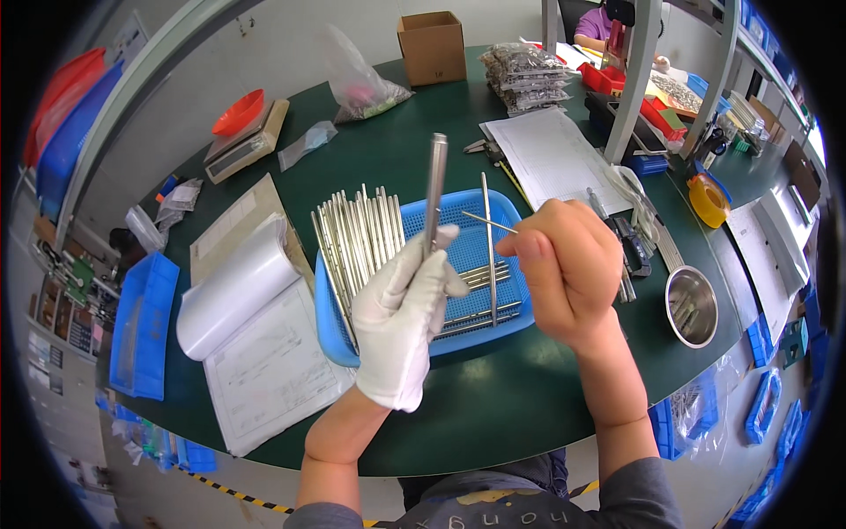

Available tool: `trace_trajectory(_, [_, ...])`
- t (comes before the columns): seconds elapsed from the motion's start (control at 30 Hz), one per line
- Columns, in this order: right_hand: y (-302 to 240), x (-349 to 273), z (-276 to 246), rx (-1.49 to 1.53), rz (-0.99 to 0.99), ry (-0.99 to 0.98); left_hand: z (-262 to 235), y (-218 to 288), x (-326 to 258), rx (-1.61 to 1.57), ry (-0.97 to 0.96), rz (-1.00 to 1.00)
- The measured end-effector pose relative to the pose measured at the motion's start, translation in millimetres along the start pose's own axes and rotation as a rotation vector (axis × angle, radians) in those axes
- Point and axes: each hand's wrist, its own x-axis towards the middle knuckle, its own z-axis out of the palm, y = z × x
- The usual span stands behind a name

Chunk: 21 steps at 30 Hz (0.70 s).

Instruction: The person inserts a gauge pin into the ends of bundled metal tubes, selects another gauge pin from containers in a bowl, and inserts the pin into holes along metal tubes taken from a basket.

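Observation:
My left hand (pixel 401 309), in a white glove, is closed round the lower end of a shiny metal rod (pixel 436 181) that stands almost upright. Bare, my right hand (pixel 568 264) pinches a thin metal pin (pixel 490 221), its tip pointing left toward the rod with a gap between them. Below both hands lies a blue perforated basket (pixel 423 353). Many similar metal rods (pixel 352 234) lean side by side in its left part. A few more rods (pixel 480 278) lie in its right part, and one long rod (pixel 490 247) rests across its rim.
Left of the basket lie paper drawings (pixel 273 388) and a blue bin (pixel 145 326). A scale (pixel 247 141) with a red dish stands behind. At right are a caliper (pixel 507 167), paper sheets (pixel 555 150), a steel bowl (pixel 692 304) and a shelf post (pixel 634 84). Another person (pixel 595 26) sits far back.

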Motion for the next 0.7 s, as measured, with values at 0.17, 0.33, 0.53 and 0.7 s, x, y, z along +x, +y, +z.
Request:
trace_trajectory(0.17, [-2.3, -0.7, 2.3, 0.037, 0.016, -0.035, 2.1, 8.5, -4.0, -0.119, -0.032, -0.147])
trace_trajectory(0.33, [-0.9, -0.9, 6.8, 0.022, 0.021, -0.030, 4.7, 12.9, -5.3, -0.150, -0.048, -0.205])
trace_trajectory(0.53, [-1.5, -2.3, 5.9, -0.056, 0.012, -0.012, 4.2, 7.4, -6.0, -0.139, -0.054, -0.188])
trace_trajectory(0.7, [-9.0, -2.0, 6.9, -0.246, -0.040, -0.062, 5.2, -2.3, -4.9, -0.007, -0.002, -0.098])
